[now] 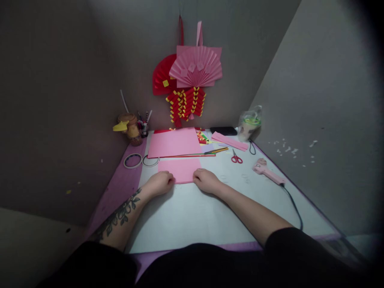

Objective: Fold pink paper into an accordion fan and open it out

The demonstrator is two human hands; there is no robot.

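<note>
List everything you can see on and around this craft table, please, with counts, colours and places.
small paper sheet: 1, pink, under both hands
paper stack: 1, pink on top, behind it
paper strip: 1, pink, back right
scissors: 1, red, right of stack
glue gun: 1, pink, right edge
tape rolls: 2, pale, left
paper fans: 2, red and pink, wall
left hand: sheet's left corner
right hand: sheet's right corner

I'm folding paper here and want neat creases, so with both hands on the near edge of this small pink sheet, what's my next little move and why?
Probably lift the near edge and fold it away from you. Your left hand and right hand already sit at the two near corners of the small pink sheet, which lies flat on the white mat, so it looks unfolded and evenly gripped.
</note>
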